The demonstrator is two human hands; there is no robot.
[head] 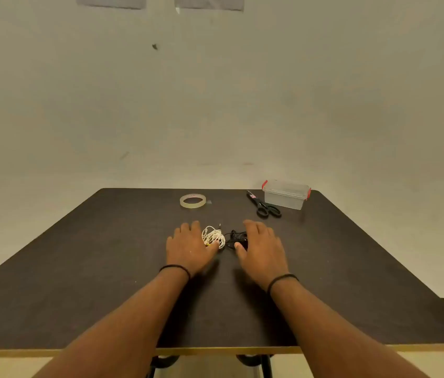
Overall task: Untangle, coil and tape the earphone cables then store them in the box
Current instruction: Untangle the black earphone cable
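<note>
A tangled white earphone cable (213, 236) and a tangled black earphone cable (236, 236) lie side by side in the middle of the dark table (106, 255). My left hand (189, 245) lies palm down just left of the white tangle, its thumb touching it. My right hand (261, 245) lies palm down over the right part of the black tangle, thumb at its near edge. Neither hand grips anything. A roll of clear tape (192, 201) lies flat farther back. A clear plastic box (286, 194) with red clips stands at the back right, lid on.
Black-handled scissors (263, 204) lie just left of the box, blades pointing away. The table's back edge meets a pale wall. The near edge of the table runs below my forearms, with black table legs under it.
</note>
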